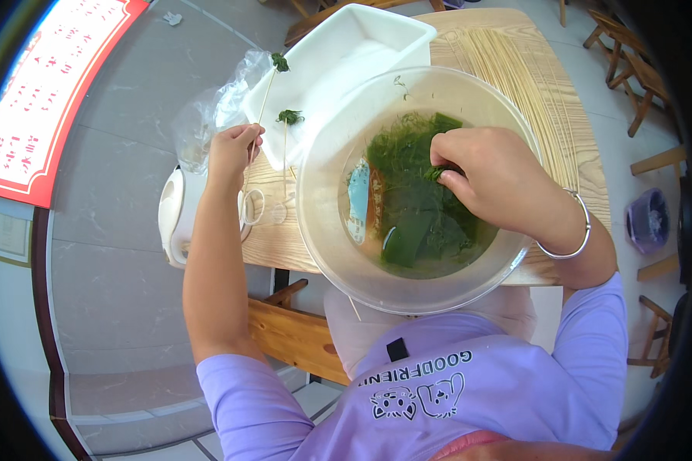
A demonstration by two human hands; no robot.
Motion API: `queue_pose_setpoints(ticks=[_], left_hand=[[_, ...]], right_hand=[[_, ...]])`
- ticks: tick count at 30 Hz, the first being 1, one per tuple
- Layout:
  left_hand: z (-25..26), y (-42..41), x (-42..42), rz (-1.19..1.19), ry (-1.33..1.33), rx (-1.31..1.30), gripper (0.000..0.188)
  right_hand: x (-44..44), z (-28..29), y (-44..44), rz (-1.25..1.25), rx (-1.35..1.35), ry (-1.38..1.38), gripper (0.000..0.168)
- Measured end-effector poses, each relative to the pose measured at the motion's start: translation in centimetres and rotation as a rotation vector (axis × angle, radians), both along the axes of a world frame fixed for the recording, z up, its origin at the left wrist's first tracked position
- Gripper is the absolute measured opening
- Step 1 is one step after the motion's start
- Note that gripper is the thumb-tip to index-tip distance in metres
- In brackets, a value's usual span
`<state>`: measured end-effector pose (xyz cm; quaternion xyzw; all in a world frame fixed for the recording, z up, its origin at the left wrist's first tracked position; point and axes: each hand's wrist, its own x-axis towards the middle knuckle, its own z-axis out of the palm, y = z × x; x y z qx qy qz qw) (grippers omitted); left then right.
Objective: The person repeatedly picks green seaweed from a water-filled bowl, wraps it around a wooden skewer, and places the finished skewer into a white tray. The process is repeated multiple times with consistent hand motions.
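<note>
My left hand [229,151] grips a thin bamboo skewer [267,95], which carries a clump of dark green seaweed [279,61] at its top end. Just right of that hand is a second skewer [285,152], also topped by a seaweed clump [290,117]. Over the water in a translucent plastic basin [317,230], my right hand [490,170] pinches a tuft of green strands [434,173] between thumb and fingers. Fine stringy seaweed [401,147] and broad dark green pieces [409,233] sit in the water. A blue and orange printed patch [358,196] shows at the basin's left side.
Behind the basin stands a white plastic tray [412,52]. Many loose skewers [504,98] lie across the wooden table [588,155]. A clear plastic bag [239,86] and a white appliance [173,216] are on the left. A wooden bench [297,334] runs below the table.
</note>
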<state>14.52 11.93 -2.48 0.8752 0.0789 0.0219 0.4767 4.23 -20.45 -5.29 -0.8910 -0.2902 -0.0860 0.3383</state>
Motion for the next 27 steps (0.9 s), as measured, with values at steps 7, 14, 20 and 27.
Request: queue_pose_setpoints(ticks=[7,14,20,27], left_hand=[[-0.2,1.2,-0.7,-0.086,0.003,-0.304,0.018],[-0.4,1.5,-1.0,-0.138,-0.046,-0.426,0.015],[-0.3,1.5,-1.6,-0.252,-0.069,-0.475,0.013],[0.2,2.2,-2.4,-0.386,-0.057,-0.558,0.014]], right_hand=[[-0.1,0.0,0.0,0.009,-0.001,-0.034,0.008],[-0.1,0.3,-0.2,0.006,-0.027,-0.015,0.008],[-0.2,0.2,-0.3,0.025,0.008,-0.026,0.008],[-0.2,0.2,-0.2,0.024,0.004,-0.040,0.007]])
